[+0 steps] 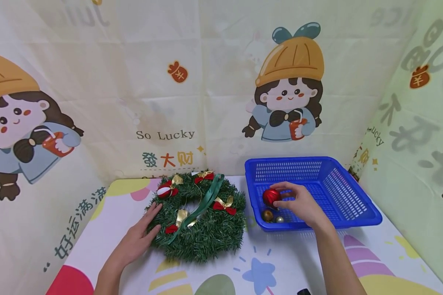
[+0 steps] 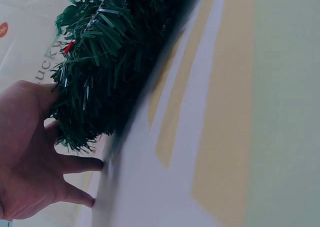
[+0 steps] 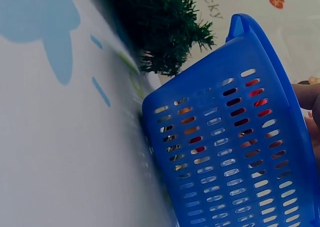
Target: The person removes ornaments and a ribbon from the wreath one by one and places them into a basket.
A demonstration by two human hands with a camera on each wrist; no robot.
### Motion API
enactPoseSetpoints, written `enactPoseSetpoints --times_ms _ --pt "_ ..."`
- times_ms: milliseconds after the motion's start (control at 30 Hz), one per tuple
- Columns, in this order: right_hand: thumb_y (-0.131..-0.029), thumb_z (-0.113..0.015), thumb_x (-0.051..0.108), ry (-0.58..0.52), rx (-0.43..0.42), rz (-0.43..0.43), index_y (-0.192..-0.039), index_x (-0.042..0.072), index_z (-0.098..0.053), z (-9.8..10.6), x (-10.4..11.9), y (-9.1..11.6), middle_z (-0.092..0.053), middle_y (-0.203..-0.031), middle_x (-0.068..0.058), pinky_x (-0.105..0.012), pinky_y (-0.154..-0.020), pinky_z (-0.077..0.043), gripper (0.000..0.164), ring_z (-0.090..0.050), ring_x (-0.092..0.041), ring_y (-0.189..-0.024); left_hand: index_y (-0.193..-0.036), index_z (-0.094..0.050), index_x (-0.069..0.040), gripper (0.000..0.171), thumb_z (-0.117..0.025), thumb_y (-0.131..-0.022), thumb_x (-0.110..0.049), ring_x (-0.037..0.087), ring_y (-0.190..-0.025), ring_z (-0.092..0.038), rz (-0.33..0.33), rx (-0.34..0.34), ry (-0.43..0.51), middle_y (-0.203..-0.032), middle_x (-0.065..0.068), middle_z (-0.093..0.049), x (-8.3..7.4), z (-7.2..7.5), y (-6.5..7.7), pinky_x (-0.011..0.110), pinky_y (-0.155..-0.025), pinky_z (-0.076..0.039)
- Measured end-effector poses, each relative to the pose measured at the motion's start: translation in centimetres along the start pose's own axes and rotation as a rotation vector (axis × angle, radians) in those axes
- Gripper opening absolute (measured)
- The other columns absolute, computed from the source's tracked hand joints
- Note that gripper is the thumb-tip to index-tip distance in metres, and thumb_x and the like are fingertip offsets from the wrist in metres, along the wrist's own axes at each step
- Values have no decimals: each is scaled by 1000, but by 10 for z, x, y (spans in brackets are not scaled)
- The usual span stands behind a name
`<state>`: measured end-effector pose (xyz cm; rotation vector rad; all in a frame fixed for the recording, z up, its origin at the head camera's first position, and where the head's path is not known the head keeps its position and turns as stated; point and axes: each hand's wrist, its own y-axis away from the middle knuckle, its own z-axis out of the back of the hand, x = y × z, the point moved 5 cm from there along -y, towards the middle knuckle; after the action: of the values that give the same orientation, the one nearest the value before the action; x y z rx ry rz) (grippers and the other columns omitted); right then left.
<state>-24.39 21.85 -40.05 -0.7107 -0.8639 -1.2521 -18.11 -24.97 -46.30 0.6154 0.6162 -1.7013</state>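
A green Christmas wreath point(image 1: 218, 239) lies on the table, trimmed with red and gold bows and a green ribbon point(image 1: 206, 200). Against its left side rests my left hand point(image 1: 134, 239), fingers spread and fairly straight. In the left wrist view the thumb and fingers of that hand point(image 2: 30, 157) meet the wreath's needles point(image 2: 95, 87). My right hand point(image 1: 299, 203) reaches over the blue basket point(image 1: 313, 225) and holds a shiny red bauble point(image 1: 271, 197) between thumb and fingers. Below it in the basket are a brown-gold bauble point(image 1: 267, 215) and a small silver one point(image 1: 279, 219).
The basket stands right of the wreath, its slotted wall point(image 3: 225, 152) hiding most of the right hand in the right wrist view. A printed cloth backdrop point(image 1: 221, 102) rises behind the table. A small black object point(image 1: 303, 292) shows at the front edge.
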Motion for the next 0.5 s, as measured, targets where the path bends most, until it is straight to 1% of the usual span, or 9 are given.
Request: enactPoseSetpoints --times_ms 300,500 --pt "-88 -83 11 76 66 -2 -129 12 -71 -7 -5 0 -70 -126 -17 -42 -84 -62 42 -67 -32 -110 -167 -29 -21 62 -52 -111 -34 50 -156 -22 4 1 -5 -175 15 -18 0 0 0 74 -115 -31" --pt "-85 -85 10 136 81 -11 -126 14 -73 -11 -6 0 -70 -122 -14 -42 -82 -62 42 -66 -30 -108 -167 -29 -20 63 -52 -110 -35 51 -156 -22 6 6 2 -175 15 -17 -2 1 0 74 -115 -31"
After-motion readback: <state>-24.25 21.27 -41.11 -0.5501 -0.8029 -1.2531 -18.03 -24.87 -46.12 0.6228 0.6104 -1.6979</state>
